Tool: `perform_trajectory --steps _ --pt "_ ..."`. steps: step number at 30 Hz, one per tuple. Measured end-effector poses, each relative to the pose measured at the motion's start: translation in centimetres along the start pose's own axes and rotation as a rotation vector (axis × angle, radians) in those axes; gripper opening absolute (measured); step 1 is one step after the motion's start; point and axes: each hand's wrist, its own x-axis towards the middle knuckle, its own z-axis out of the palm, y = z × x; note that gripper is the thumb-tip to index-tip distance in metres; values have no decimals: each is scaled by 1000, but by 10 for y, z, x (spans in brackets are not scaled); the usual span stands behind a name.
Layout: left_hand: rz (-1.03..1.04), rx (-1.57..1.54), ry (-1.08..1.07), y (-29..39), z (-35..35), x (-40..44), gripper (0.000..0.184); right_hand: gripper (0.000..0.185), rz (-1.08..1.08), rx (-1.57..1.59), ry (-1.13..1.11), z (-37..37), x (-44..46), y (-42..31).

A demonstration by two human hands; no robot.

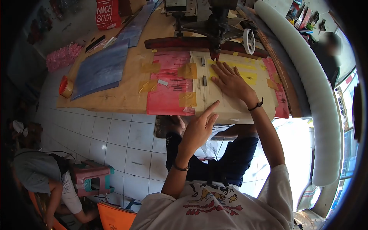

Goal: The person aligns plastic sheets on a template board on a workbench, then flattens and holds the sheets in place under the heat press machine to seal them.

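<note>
The right hand [233,85] lies palm down with its fingers spread over the beige sheet [226,109], pressing or resting but clasping nothing. With twelve o'clock straight away from the wearer and this hand as the centre, the left hand [196,130] is at seven, index finger reaching over the sheet's near edge; finger and thumb stand apart with nothing between them, the remaining fingers are hidden, and I cannot tell whether the fingertip touches. Yellow patches [249,78] show around the right fingers, and two small metal blocks [204,81] sit at nine and ten. At eleven, just beyond the fingertips, a red tip [215,53] points down from the black machine head [220,25], in front of a dark red curved bar [176,43]. The step in hand looks like flattening or lining up the sheet beneath that tip; the next move calls for an even hold and fingers kept clear of it. A red panel [166,105] with tan tape [188,99] lies at nine, another red strip [283,103] at three. Farther out on the brown tabletop [130,100], blue-grey sheets [101,69] and a tape roll [66,87] lie at nine; a white padded roll [303,65] runs past two and three. Well away at eight, another person [36,172] bends low beside a plastic stool [88,178].
</note>
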Motion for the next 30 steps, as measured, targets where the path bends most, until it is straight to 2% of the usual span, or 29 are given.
perform_trajectory --steps 10,16,22,25,30 --pt "20 142 140 -12 2 3 54 62 39 10 17 17 56 17" --pt "-66 118 151 -8 -3 0 55 60 107 -24 29 22 70 11" --pt "-2 124 206 -18 2 1 51 59 113 -124 23 33 82 13" --pt "-25 140 188 -13 1 0 48 59 165 -83 85 39 85 9" --pt "-23 75 157 -17 3 -1 44 61 249 9 62 30 79 -5"
